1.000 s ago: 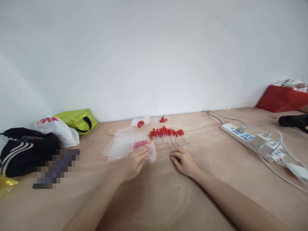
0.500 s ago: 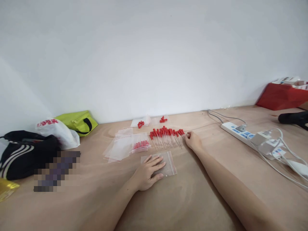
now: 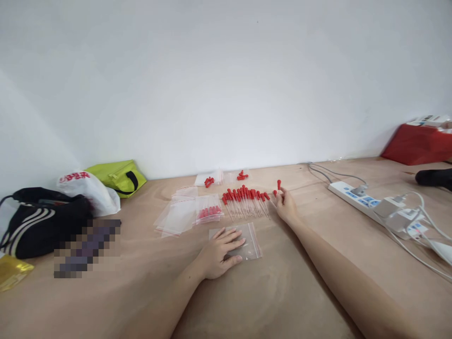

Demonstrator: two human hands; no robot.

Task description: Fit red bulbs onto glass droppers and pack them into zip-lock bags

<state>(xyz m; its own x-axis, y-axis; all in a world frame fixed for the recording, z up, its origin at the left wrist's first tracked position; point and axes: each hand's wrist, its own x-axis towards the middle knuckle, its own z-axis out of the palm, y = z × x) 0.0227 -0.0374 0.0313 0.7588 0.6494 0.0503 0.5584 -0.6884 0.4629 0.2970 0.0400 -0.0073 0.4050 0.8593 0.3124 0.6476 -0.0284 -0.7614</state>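
My left hand (image 3: 221, 252) lies flat with fingers spread on a clear zip-lock bag (image 3: 250, 242). My right hand (image 3: 286, 207) pinches a dropper (image 3: 278, 184), its red bulb pointing up above the fingers. A second red tip shows beside the fingertips; I cannot tell whether it is held too. Just left of that hand, a row of droppers (image 3: 243, 194) with red bulbs and thin clear stems lies on the table. A filled zip-lock bag (image 3: 209, 214) with several red bulbs inside sits left of the row, beside overlapping flat bags (image 3: 178, 212).
Loose red bulbs (image 3: 209, 181) lie on bags near the wall. To the right are a power strip (image 3: 353, 195) with plugs and cables, and a red bag (image 3: 416, 143). A black bag (image 3: 49, 221), white plastic bag (image 3: 88, 193) and lime-green pouch (image 3: 118, 176) stand left.
My right hand has picked up a dropper from the row's right end and lifted it slightly. My left hand stays on the bag. The view has shifted slightly.
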